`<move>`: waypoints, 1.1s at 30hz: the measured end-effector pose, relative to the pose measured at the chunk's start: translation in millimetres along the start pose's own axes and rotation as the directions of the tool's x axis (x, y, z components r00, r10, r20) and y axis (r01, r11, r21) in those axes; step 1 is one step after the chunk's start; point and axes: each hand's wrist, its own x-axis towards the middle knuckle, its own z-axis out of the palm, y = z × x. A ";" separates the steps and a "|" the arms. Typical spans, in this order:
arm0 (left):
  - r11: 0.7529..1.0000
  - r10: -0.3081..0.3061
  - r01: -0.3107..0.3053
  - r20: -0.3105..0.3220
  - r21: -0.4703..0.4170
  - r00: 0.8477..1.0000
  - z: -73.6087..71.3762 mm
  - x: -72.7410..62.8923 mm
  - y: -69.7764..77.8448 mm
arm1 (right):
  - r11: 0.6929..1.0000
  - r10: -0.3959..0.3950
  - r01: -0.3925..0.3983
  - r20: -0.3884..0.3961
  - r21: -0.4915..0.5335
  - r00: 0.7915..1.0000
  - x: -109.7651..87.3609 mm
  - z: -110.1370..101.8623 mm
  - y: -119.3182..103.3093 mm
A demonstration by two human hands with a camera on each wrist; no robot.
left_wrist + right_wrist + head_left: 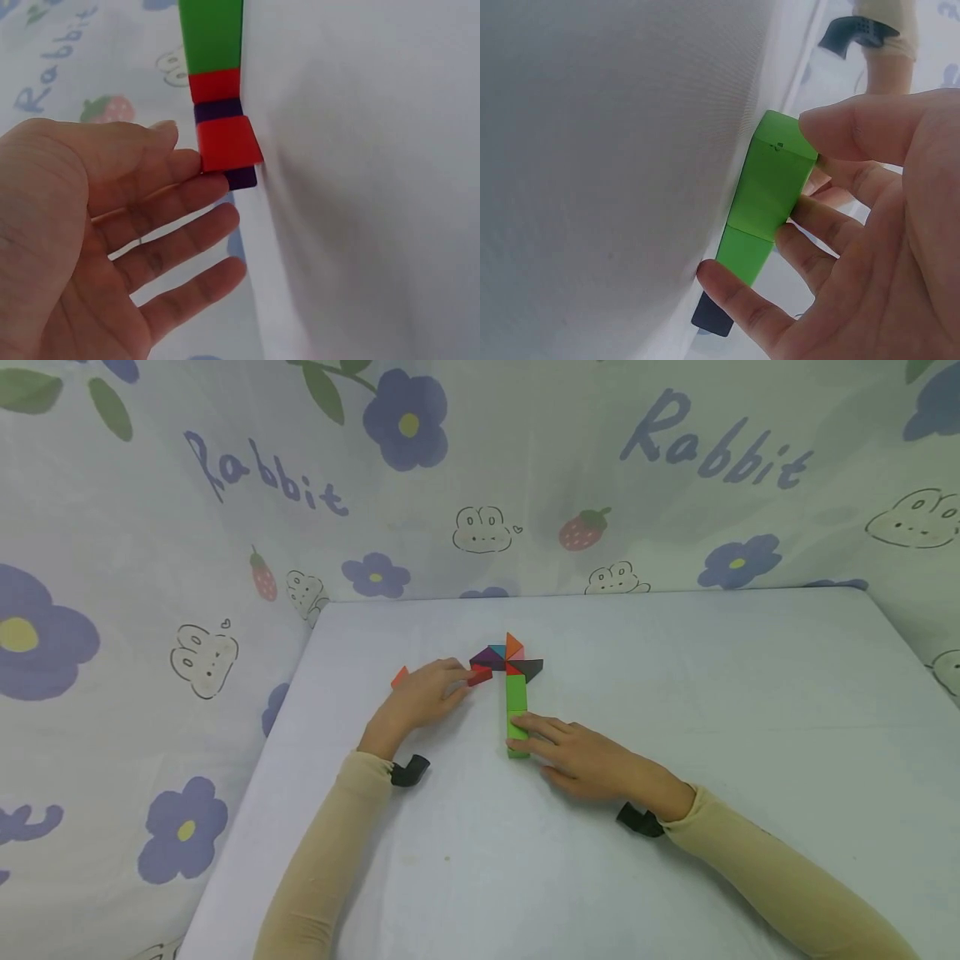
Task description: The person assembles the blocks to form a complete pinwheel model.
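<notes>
Several coloured blocks lie as a pinwheel (489, 655) with orange, pink, blue, purple and dark grey pieces. Below its centre runs a stem of green blocks (516, 693). My left hand (427, 693) has its fingertips at the edge of a red block (229, 142), which overlaps a purple block (241, 178) in the left wrist view; its thumb stays off it. With fingers loosely extended, my right hand (588, 760) rests on the stem's near part. The right wrist view shows its thumb at the near green block (772, 180) and other fingertips along the side.
A red-orange block (400, 677) lies partly hidden beyond the left hand. White cloth covers the table (720, 693), and a patterned curtain (525, 468) rises behind and left of it. Dark wrist devices (410, 771) sit at both cuffs.
</notes>
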 end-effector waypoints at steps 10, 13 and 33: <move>1.000 -0.019 0.018 0.019 0.021 1.000 5.3 1.0 8.9 | 1.000 -0.005 0.005 -0.003 -0.003 1.000 -0.1 0.0 -0.1; 1.000 -0.016 0.016 0.012 0.019 1.000 6.1 1.0 10.9 | 1.000 -0.009 0.009 -0.009 -0.004 1.000 -0.1 0.4 0.2; 1.000 0.013 -0.013 0.003 0.010 1.000 13.6 5.2 17.0 | 1.000 -0.024 0.024 -0.021 -0.017 0.999 0.4 2.9 2.4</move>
